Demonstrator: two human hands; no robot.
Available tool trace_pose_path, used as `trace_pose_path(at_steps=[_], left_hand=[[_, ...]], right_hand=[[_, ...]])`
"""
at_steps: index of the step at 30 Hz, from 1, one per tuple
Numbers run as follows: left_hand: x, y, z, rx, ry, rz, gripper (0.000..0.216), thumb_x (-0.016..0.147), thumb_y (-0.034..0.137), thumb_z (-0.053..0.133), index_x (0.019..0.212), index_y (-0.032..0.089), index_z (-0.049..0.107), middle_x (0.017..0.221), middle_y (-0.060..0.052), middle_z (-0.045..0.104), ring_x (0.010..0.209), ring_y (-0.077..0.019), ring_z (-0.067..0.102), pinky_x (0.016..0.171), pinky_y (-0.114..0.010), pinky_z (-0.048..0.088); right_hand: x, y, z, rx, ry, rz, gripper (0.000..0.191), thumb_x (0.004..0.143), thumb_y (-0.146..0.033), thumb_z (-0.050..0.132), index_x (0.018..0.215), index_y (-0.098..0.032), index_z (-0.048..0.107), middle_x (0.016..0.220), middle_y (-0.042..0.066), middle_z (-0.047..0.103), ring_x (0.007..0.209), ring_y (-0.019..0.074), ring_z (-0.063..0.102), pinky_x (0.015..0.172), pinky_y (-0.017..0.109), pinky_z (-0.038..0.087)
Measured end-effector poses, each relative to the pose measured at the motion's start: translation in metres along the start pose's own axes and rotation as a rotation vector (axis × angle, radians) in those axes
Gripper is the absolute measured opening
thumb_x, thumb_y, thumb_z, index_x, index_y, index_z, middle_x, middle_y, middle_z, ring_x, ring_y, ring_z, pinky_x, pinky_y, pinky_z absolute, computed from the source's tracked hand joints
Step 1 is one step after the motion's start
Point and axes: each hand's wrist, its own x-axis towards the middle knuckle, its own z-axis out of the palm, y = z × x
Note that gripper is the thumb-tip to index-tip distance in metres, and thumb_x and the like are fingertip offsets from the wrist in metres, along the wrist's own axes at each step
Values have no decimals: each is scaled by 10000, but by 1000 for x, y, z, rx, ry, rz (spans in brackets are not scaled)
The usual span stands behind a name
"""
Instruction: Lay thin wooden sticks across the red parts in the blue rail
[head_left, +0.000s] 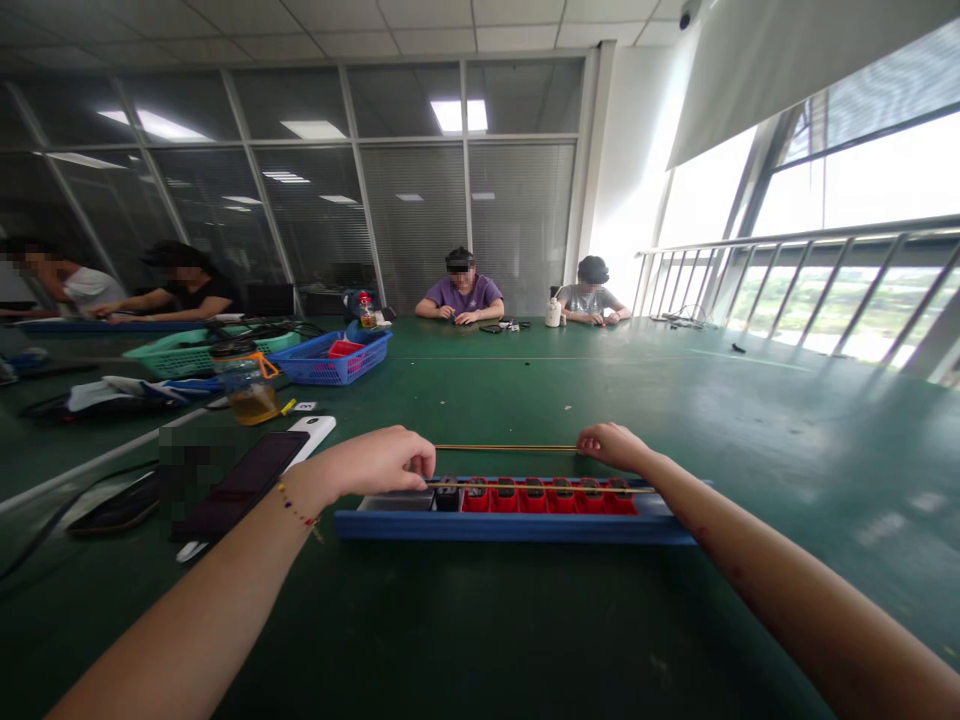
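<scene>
My left hand (397, 460) is closed, its fingers curled at the left end of a thin yellowish strand (506, 448), stretched straight like a cord or elastic band. Around the strand's other end, the fingers of my right hand (611, 445) are bent in. Another thin strand (540, 487) crosses above a blue rail-like tray (517, 530), running from my left fingertips to below my right wrist. Whether both strands form one loop, I cannot tell. In the tray sit several red blocks with dark tops (534, 495) in a row, and one black block (447, 494) at their left.
Left of the tray lie a dark phone (247, 480), a white power bank (319, 430) and another dark phone (120, 503). Beyond them stand a bottle (251, 390), a blue basket (322, 370) and a green basket (169, 352). Several people sit around the green table (750, 440).
</scene>
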Motion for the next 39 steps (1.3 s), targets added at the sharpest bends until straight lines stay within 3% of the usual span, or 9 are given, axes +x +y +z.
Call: trace_pose_path(at_steps=[6, 11, 17, 20, 29, 32, 39], left_hand=[[2, -3, 7, 28, -6, 32, 175, 763, 315, 480, 811, 249, 635, 781, 27, 646, 666, -117, 564, 536, -190, 360], [-10, -5, -6, 57, 91, 63, 225, 795, 323, 429, 844, 245, 634, 844, 13, 642, 740, -127, 565, 639, -190, 378], [-37, -34, -41, 58, 238, -140, 252, 739, 432, 491, 852, 263, 640, 914, 5, 640, 832, -178, 562, 686, -202, 395], [-40, -53, -46, 12, 282, -222, 267, 701, 446, 528, 847, 256, 646, 891, 2, 648, 828, -189, 566, 676, -206, 405], [13, -72, 0, 46, 172, -122, 197, 717, 333, 500, 784, 238, 659, 778, 16, 668, 711, -141, 590, 606, -194, 399], [34, -72, 16, 8, 145, -93, 166, 705, 323, 526, 765, 239, 656, 759, 17, 669, 699, -137, 596, 594, -195, 404], [76, -64, 43, 95, 116, -159, 97, 677, 283, 584, 728, 230, 647, 775, -8, 659, 685, -145, 597, 553, -210, 403]], right_hand=[[0, 5, 5, 30, 4, -1, 176, 742, -248, 495, 811, -246, 657, 800, -12, 681, 726, 140, 609, 644, 201, 427], [-1, 6, 4, 40, 10, 18, 169, 734, -254, 504, 808, -238, 655, 792, -9, 679, 722, 142, 607, 645, 203, 430], [-3, 3, 2, 50, 0, 47, 176, 725, -246, 520, 834, -233, 657, 801, -2, 680, 729, 148, 610, 646, 209, 432], [-4, 2, 0, 51, 0, 61, 177, 718, -235, 530, 840, -229, 658, 799, -1, 680, 729, 149, 611, 646, 208, 431], [-6, 5, 0, 28, 32, 55, 179, 715, -261, 540, 859, -229, 641, 830, 6, 671, 758, 158, 602, 650, 221, 428], [-7, 6, 2, 23, 49, 44, 247, 722, -189, 495, 926, -225, 629, 919, 18, 658, 814, 162, 595, 703, 232, 428], [-5, 4, 4, 32, 27, -12, 402, 717, -83, 415, 1046, -225, 597, 1057, 19, 633, 917, 160, 583, 792, 238, 420]])
